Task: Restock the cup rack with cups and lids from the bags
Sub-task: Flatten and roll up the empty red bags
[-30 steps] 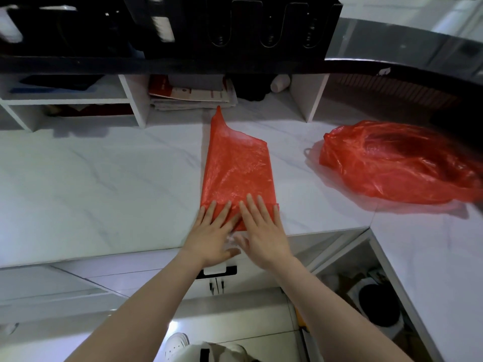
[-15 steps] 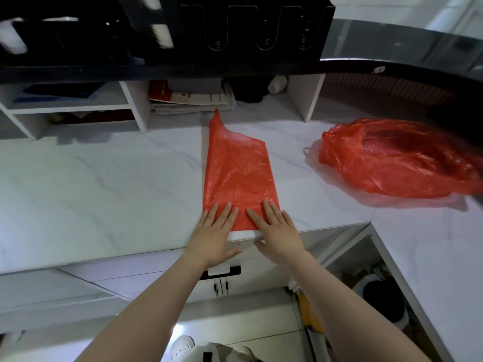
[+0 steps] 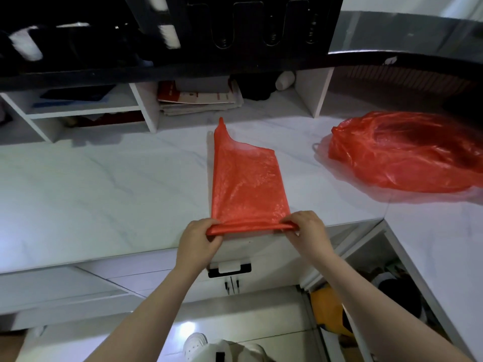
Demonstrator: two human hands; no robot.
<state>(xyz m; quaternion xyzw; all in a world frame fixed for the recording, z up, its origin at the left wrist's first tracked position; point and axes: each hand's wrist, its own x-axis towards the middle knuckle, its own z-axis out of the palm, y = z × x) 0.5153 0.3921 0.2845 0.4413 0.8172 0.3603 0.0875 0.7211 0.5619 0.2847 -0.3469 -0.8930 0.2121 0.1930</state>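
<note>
Half a second before, the palms were flat; now the left hand (image 3: 198, 239) and right hand (image 3: 307, 231) each pinched an end of the flat red bag (image 3: 248, 184), rolling its near edge. It looked emptied. The fuller red bag (image 3: 405, 152) lay well off past the right hand.

A white marbled surface (image 3: 104, 192) carried white open shelves (image 3: 146, 108) along its far edge. A stack of papers (image 3: 201, 100) lay in the middle compartment, with a white bottle (image 3: 285, 81) farther right. Below the near edge were a black drawer handle (image 3: 229, 269), a yellow object (image 3: 326, 307) and a white shoe (image 3: 194, 343) on the floor.
</note>
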